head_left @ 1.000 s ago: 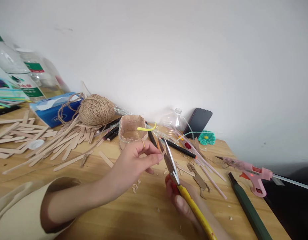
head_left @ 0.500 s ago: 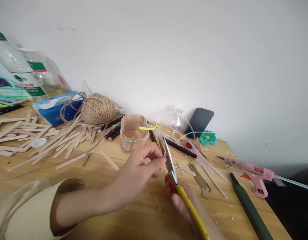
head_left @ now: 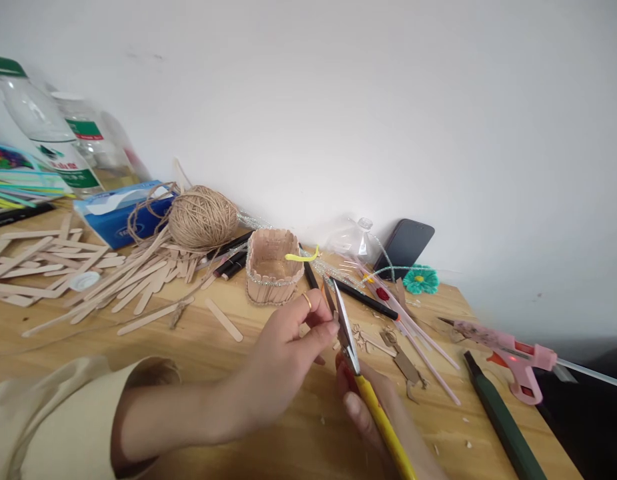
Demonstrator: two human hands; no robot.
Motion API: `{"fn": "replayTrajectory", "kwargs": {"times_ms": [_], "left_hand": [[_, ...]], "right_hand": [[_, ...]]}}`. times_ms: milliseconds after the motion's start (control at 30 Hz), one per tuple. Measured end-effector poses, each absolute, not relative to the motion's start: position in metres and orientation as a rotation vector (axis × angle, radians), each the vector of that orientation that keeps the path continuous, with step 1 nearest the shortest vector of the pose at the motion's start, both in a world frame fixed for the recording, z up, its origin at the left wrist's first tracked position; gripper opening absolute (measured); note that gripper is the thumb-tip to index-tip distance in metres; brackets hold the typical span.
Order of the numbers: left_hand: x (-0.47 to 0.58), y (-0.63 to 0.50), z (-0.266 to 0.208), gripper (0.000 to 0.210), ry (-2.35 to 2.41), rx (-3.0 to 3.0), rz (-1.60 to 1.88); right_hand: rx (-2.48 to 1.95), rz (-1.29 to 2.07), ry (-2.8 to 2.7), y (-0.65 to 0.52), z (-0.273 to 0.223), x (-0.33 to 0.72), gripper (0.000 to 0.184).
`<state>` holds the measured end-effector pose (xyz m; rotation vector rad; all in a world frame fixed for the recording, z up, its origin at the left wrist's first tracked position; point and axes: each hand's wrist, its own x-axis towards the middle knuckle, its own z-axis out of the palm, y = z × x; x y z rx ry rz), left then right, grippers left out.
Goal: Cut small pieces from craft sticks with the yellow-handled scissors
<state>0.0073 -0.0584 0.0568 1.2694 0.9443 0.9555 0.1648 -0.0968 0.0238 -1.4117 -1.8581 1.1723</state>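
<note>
My right hand point(head_left: 363, 407) is closed round the scissors point(head_left: 371, 397), which have yellow handles and point away from me with their blades slightly apart. Close to the blades, my left hand point(head_left: 283, 353) pinches a small piece of wooden stick point(head_left: 335, 316) between thumb and finger. Most of that piece is covered by the fingertips. Just beyond my left hand stands a small basket point(head_left: 273, 267) made of wooden craft sticks, with a silvery trim and a yellow pipe cleaner point(head_left: 303, 256) across its rim.
Loose craft sticks point(head_left: 148, 280) and a twine ball point(head_left: 202, 217) lie left. Beyond the scissors are a black marker point(head_left: 365, 298), a phone point(head_left: 408, 243) and a teal flower point(head_left: 421, 279). At right, a pink glue gun point(head_left: 513, 353) and a dark green tool point(head_left: 498, 417) lie near the table edge.
The whole view has shifted slightly, with everything a little further right in the picture. My hands keep nearly the same grip and place about the scissors.
</note>
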Motion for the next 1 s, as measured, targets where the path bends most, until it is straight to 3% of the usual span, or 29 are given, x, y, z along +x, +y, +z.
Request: {"fn": "replayTrajectory", "kwargs": {"times_ms": [567,667,867,1000], "left_hand": [[0.009,-0.064,0.054,0.016,0.937,1.207,1.014],[0.009,-0.064,0.053,0.016,0.911,1.208,1.029],[0.01,-0.057,0.049,0.009,0.718,1.146,1.096],[0.011,-0.055,0.045,0.01,0.637,1.071,1.104]], "right_hand": [[-1.523,0.972,-1.869,-0.097,0.018,0.16,0.053],[-1.65,0.722,-1.95,-0.096,0.018,0.167,0.045],[-1.76,-0.196,-2.114,-0.094,0.029,0.181,0.033],[-1.702,-0.405,-2.104,-0.093,0.03,0.182,0.024]]}}
